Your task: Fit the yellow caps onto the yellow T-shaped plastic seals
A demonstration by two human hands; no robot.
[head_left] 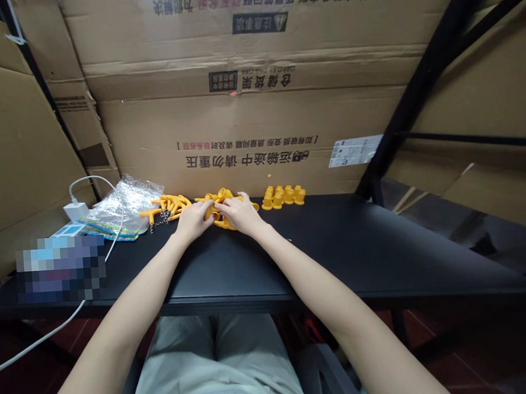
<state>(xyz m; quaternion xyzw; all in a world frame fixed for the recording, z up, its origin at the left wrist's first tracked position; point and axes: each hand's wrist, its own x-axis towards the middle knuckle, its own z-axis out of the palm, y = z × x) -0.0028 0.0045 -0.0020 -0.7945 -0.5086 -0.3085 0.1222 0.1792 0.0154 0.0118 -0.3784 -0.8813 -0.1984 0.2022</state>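
Yellow cup-shaped plastic pieces [223, 193], twelve o'clock: likely light, stiff, slick; we'd pinch rims. Our left hand [194, 221] and right hand [241, 214] near-meet there, grip unclear.

Two hands [195, 220], one white charger [75, 212], one white cable [31, 348], several yellow cups [277, 198], several yellow handles [150, 214]
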